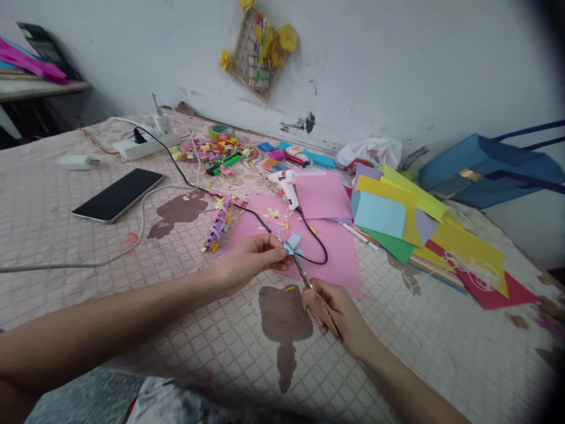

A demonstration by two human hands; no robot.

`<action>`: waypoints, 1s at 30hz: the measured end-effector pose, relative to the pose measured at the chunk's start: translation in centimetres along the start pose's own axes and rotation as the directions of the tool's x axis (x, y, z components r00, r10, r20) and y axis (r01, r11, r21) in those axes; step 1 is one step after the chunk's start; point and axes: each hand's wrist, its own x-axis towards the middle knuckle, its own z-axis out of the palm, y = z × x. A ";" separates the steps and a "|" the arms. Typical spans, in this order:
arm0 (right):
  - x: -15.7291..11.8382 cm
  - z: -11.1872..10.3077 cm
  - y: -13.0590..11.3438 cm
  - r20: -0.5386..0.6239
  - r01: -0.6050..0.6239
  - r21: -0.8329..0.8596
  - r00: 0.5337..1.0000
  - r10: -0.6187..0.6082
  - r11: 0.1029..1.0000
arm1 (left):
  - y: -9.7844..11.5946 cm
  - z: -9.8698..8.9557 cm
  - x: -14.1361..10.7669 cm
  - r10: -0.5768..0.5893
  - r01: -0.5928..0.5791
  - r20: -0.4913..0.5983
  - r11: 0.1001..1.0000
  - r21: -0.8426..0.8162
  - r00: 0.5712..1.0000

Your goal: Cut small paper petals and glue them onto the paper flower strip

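My right hand [326, 303] is closed around the handles of a pair of scissors [301, 272], whose blades point up and left. My left hand [260, 259] pinches a small light blue paper piece [292, 241] at the blade tips. Beneath both lies a pink sheet [339, 259] with small yellow scraps [276, 215] on it. A white glue gun [288, 191] rests behind my hands, its black cord looping near the blades. Left of the sheet is a purple strip covered in small coloured paper pieces [218, 224].
A black phone [118, 195] and white power strip [143, 146] lie at the left, with cables crossing the cloth. Coloured paper sheets [388, 218] and a blue bag [485, 168] are at the right. Cut pieces, tape [220, 132] and a green cutter [223, 164] lie at the back.
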 end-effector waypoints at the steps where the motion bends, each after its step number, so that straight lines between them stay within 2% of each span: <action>1: 0.0 0.0 0.0 -0.001 -0.002 -0.003 1.000 0.002 1.000 | 0.0 -0.1 0.0 -0.003 0.003 0.012 1.000 0.009 1.000; 11: -0.1 0.0 0.1 -0.004 -0.031 0.030 0.999 0.031 0.999 | 0.5 -0.9 0.6 -0.054 0.052 0.085 0.998 0.025 0.995; 18: 0.5 -0.2 -0.3 -0.043 -0.099 0.237 0.993 0.112 0.966 | 0.9 -0.8 0.5 -0.061 0.043 0.115 0.987 0.152 0.992; 23: 0.7 -0.3 -0.7 -0.091 -0.058 0.332 0.991 0.094 0.942 | 0.9 -0.6 0.2 -0.085 0.047 0.153 0.971 0.235 0.985; 27: 0.8 -0.3 -0.6 -0.124 -0.045 0.296 0.989 0.085 0.954 | 0.9 -0.6 0.2 -0.090 0.039 0.176 0.961 0.273 0.980; 30: 1.2 -1.2 -0.1 -0.165 -0.006 0.105 0.986 0.023 0.994 | 0.8 -0.6 0.1 -0.111 0.048 0.194 0.952 0.303 0.975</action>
